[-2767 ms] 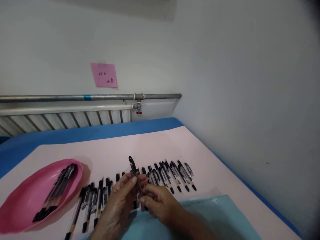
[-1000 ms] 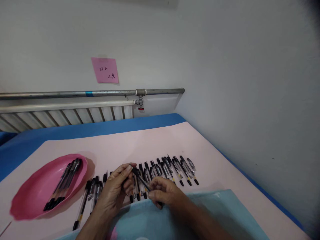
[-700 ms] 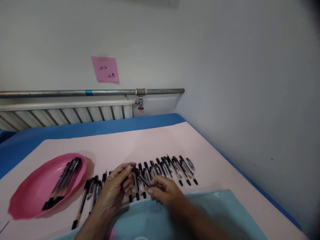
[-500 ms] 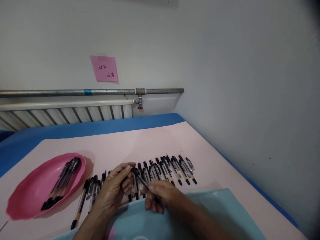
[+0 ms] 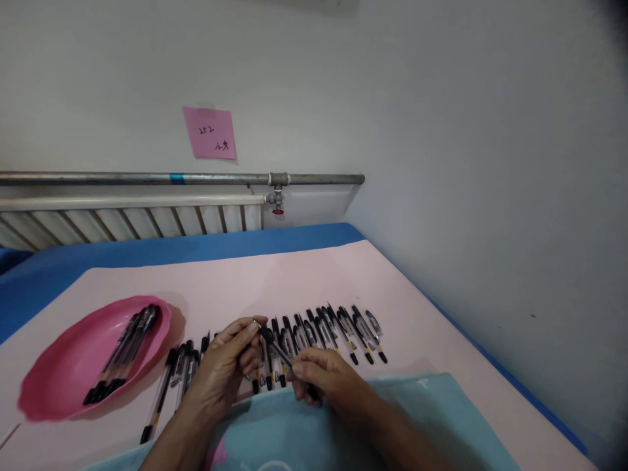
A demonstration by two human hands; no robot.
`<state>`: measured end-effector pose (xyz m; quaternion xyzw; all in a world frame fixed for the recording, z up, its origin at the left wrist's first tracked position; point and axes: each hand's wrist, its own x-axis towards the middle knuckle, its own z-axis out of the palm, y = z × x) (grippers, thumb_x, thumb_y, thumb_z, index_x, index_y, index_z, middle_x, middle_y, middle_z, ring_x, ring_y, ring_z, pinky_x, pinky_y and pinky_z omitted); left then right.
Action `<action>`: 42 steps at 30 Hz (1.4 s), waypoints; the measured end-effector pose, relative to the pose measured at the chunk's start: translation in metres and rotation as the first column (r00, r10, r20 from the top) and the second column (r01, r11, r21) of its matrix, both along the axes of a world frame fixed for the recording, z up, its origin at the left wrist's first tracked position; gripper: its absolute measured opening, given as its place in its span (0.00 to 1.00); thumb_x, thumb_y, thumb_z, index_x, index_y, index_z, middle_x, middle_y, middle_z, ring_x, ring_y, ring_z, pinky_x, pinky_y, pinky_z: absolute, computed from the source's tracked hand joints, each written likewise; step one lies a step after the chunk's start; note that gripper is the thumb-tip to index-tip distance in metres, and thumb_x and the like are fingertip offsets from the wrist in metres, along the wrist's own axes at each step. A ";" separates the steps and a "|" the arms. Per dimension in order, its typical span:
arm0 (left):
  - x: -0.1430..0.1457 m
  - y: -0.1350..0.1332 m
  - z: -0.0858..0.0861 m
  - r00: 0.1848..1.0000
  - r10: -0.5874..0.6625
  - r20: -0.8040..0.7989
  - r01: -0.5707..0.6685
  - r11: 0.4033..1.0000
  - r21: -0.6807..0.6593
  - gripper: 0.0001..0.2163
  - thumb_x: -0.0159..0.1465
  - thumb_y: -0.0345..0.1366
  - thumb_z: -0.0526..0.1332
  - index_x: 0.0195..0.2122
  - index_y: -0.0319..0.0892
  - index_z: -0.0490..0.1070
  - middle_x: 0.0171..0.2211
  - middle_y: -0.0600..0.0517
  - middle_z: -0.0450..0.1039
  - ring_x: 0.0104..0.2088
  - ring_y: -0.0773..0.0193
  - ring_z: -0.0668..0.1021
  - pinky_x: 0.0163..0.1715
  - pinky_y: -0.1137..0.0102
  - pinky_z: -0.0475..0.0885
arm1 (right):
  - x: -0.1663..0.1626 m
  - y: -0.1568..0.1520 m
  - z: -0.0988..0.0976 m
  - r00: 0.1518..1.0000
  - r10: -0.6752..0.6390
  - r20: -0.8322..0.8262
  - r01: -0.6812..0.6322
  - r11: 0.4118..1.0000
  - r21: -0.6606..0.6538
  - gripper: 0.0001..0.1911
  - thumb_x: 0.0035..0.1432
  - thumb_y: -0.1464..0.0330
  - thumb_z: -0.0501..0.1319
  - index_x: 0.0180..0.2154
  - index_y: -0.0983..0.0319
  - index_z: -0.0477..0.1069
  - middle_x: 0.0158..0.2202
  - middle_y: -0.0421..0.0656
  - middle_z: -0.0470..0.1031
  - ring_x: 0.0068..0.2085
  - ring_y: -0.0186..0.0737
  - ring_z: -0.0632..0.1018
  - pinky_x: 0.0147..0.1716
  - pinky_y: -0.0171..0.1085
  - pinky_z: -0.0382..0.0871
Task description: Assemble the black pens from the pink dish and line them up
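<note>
My left hand (image 5: 223,373) and my right hand (image 5: 318,376) meet low in the middle, both pinched on one black pen (image 5: 275,348) that slants between them. The left fingers grip its upper end, the right fingers its lower end. Just behind the hands a row of pens (image 5: 338,330) with clear barrels and black caps lies side by side on the pink table surface (image 5: 275,281). More of these pens (image 5: 169,383) lie left of my left wrist.
A pink oval tray (image 5: 53,386) at the left holds several black pens (image 5: 122,350). A light blue cloth (image 5: 432,412) covers the near edge. Behind run a blue strip (image 5: 147,252), a radiator (image 5: 127,222), a metal pipe (image 5: 147,178) and a wall with a pink note (image 5: 210,133).
The pen stood nearly upright 2.8 s ago; it now slants low between my hands. The hands have barely shifted during the last second.
</note>
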<state>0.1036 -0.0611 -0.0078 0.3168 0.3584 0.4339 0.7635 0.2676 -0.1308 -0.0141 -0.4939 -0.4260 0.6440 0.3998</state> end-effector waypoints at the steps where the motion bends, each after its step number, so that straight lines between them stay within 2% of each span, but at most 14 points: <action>1: 0.000 0.000 0.000 1.000 0.007 0.003 -0.007 1.000 -0.004 0.12 0.50 0.36 0.66 0.35 0.37 0.73 0.17 0.59 0.57 0.15 0.79 0.55 0.13 0.79 0.50 | 0.000 0.000 0.000 0.998 -0.050 0.029 0.049 0.999 0.021 0.11 0.49 0.62 0.59 0.26 0.65 0.67 0.20 0.38 0.68 0.20 0.26 0.64 0.19 0.29 0.53; 3: 0.000 0.001 -0.001 1.000 0.015 0.011 -0.015 1.000 -0.006 0.12 0.50 0.36 0.66 0.35 0.37 0.74 0.17 0.59 0.57 0.15 0.80 0.55 0.13 0.80 0.50 | -0.001 0.000 0.000 0.991 -0.125 0.043 0.124 0.992 0.039 0.09 0.46 0.65 0.62 0.26 0.64 0.66 0.20 0.35 0.66 0.20 0.26 0.63 0.20 0.29 0.54; 4: 0.000 0.001 -0.001 1.000 0.015 0.014 -0.015 1.000 -0.003 0.12 0.50 0.36 0.66 0.35 0.37 0.74 0.17 0.59 0.57 0.15 0.79 0.55 0.13 0.80 0.50 | -0.001 0.000 0.000 0.993 -0.119 0.022 0.118 0.993 0.025 0.09 0.45 0.65 0.62 0.28 0.64 0.66 0.21 0.36 0.67 0.20 0.26 0.63 0.20 0.29 0.54; 7: 0.000 0.001 0.000 1.000 0.008 0.007 -0.008 1.000 0.000 0.12 0.51 0.36 0.66 0.35 0.37 0.74 0.17 0.59 0.57 0.15 0.79 0.55 0.13 0.80 0.50 | -0.002 0.000 0.001 0.998 0.016 -0.069 -0.021 0.998 -0.065 0.13 0.51 0.60 0.57 0.32 0.65 0.67 0.24 0.41 0.71 0.20 0.29 0.66 0.18 0.30 0.54; 10: -0.001 0.001 0.001 1.000 0.009 0.003 -0.009 1.000 -0.006 0.12 0.51 0.35 0.66 0.35 0.36 0.73 0.18 0.59 0.57 0.15 0.80 0.56 0.13 0.80 0.50 | 0.000 0.000 0.003 0.997 0.078 -0.021 -0.080 0.992 -0.096 0.17 0.54 0.58 0.53 0.31 0.66 0.68 0.22 0.40 0.69 0.19 0.28 0.65 0.17 0.29 0.52; 12: -0.001 0.000 0.000 1.000 0.021 0.007 -0.020 1.000 -0.006 0.12 0.51 0.35 0.66 0.35 0.36 0.73 0.18 0.59 0.58 0.15 0.80 0.56 0.13 0.80 0.50 | 0.000 -0.001 0.004 0.996 0.034 0.083 -0.031 0.999 -0.034 0.13 0.53 0.60 0.55 0.29 0.65 0.67 0.21 0.38 0.68 0.20 0.27 0.64 0.19 0.29 0.54; 16: 0.001 -0.001 -0.002 0.999 0.049 0.008 -0.049 0.998 -0.025 0.12 0.49 0.36 0.67 0.34 0.36 0.73 0.18 0.59 0.59 0.14 0.80 0.56 0.13 0.80 0.51 | -0.002 -0.003 0.005 0.944 -0.113 0.310 0.056 0.981 0.184 0.09 0.53 0.64 0.56 0.25 0.63 0.65 0.22 0.38 0.67 0.24 0.30 0.66 0.25 0.31 0.57; 18: 0.000 0.001 -0.002 0.997 0.078 0.011 -0.078 0.996 -0.038 0.13 0.48 0.36 0.68 0.34 0.36 0.73 0.19 0.59 0.60 0.14 0.80 0.57 0.12 0.80 0.51 | -0.004 -0.005 0.004 0.893 -0.181 0.411 0.071 0.960 0.270 0.09 0.53 0.65 0.56 0.25 0.62 0.66 0.22 0.37 0.66 0.25 0.31 0.66 0.26 0.31 0.57; 21: -0.007 0.007 -0.002 0.977 0.212 0.022 -0.211 0.977 -0.033 0.12 0.47 0.35 0.69 0.31 0.36 0.72 0.19 0.58 0.61 0.15 0.80 0.57 0.12 0.81 0.52 | -0.006 -0.007 0.002 0.789 -0.277 0.548 0.080 0.931 0.355 0.09 0.52 0.64 0.58 0.24 0.61 0.66 0.22 0.38 0.65 0.25 0.32 0.65 0.25 0.31 0.55; 23: -0.012 0.013 -0.001 0.959 0.280 0.042 -0.279 0.960 -0.030 0.12 0.46 0.34 0.69 0.29 0.36 0.71 0.19 0.58 0.61 0.15 0.79 0.58 0.11 0.81 0.53 | -0.006 -0.007 -0.001 0.760 -0.300 0.576 0.088 0.926 0.366 0.09 0.52 0.64 0.59 0.24 0.61 0.66 0.22 0.38 0.65 0.25 0.32 0.65 0.25 0.31 0.55; 30: -0.021 0.021 0.002 0.942 0.308 0.130 -0.297 0.950 -0.094 0.08 0.50 0.31 0.66 0.26 0.36 0.67 0.22 0.56 0.64 0.17 0.77 0.62 0.11 0.80 0.56 | -0.003 -0.008 -0.002 0.793 -0.262 0.550 0.058 0.931 0.360 0.10 0.54 0.63 0.56 0.26 0.61 0.67 0.21 0.37 0.64 0.24 0.31 0.65 0.24 0.31 0.55; 35: -0.026 0.024 0.004 0.918 0.388 0.084 -0.384 0.921 -0.067 0.07 0.50 0.30 0.65 0.26 0.37 0.67 0.25 0.54 0.66 0.20 0.74 0.66 0.12 0.80 0.58 | -0.002 -0.009 0.002 0.802 -0.263 0.536 0.068 0.932 0.355 0.10 0.54 0.64 0.55 0.25 0.62 0.66 0.20 0.37 0.62 0.24 0.31 0.64 0.23 0.31 0.55; 37: -0.024 0.022 0.005 0.941 0.336 0.048 -0.334 0.941 -0.052 0.06 0.49 0.30 0.65 0.27 0.36 0.68 0.27 0.52 0.67 0.20 0.74 0.67 0.12 0.80 0.58 | -0.001 -0.008 0.002 0.813 -0.257 0.522 0.074 0.936 0.344 0.11 0.55 0.63 0.55 0.25 0.62 0.66 0.20 0.37 0.62 0.24 0.31 0.64 0.23 0.31 0.55; 42: -0.010 0.007 0.005 0.998 0.060 -0.015 -0.061 0.996 -0.059 0.10 0.48 0.32 0.67 0.32 0.35 0.72 0.24 0.53 0.67 0.19 0.76 0.64 0.13 0.81 0.58 | -0.003 -0.009 0.000 0.798 -0.259 0.544 0.055 0.930 0.362 0.10 0.54 0.64 0.56 0.24 0.62 0.66 0.20 0.37 0.64 0.24 0.31 0.65 0.24 0.31 0.55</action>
